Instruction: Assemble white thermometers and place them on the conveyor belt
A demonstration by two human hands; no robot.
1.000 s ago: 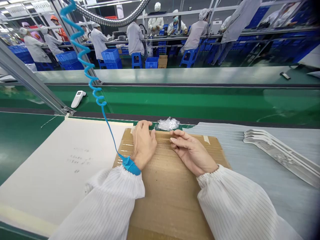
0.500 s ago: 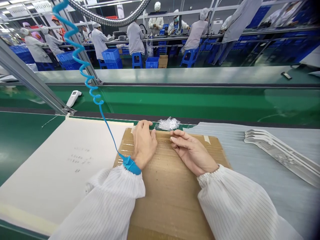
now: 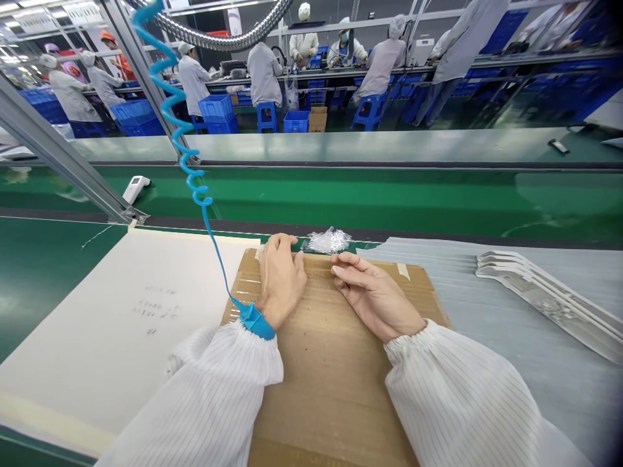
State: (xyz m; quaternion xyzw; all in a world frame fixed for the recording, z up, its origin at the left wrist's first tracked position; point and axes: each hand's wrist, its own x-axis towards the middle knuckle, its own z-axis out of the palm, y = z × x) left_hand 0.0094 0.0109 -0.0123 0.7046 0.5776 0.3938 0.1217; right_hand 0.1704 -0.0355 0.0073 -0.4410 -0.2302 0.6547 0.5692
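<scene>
My left hand (image 3: 282,275) rests on the far part of a brown cardboard sheet (image 3: 331,395), its thumb apart from the bent fingers and nothing visible in it. A blue wrist strap (image 3: 256,322) circles that wrist, with a coiled blue cord (image 3: 172,100) running up from it. My right hand (image 3: 372,288) lies on its side over the same cardboard, fingers loosely curved and apart, holding nothing that I can see. Just beyond the cardboard's far edge, between the two hands, is a small heap of clear plastic pieces (image 3: 329,240).
Several nested white plastic parts (image 3: 545,298) lie on grey foam sheeting (image 3: 457,324) at right. A white sheet with handwriting (image 3: 111,350) covers the left. Past the bench runs a green belt (image 3: 341,194) carrying a white handheld device (image 3: 136,188). A metal post (image 3: 73,149) rises at left. Co-workers sit beyond.
The white handheld device has shifted slightly left along the green belt. The coiled blue cord has swung to the right. Both my hands stay in place.
</scene>
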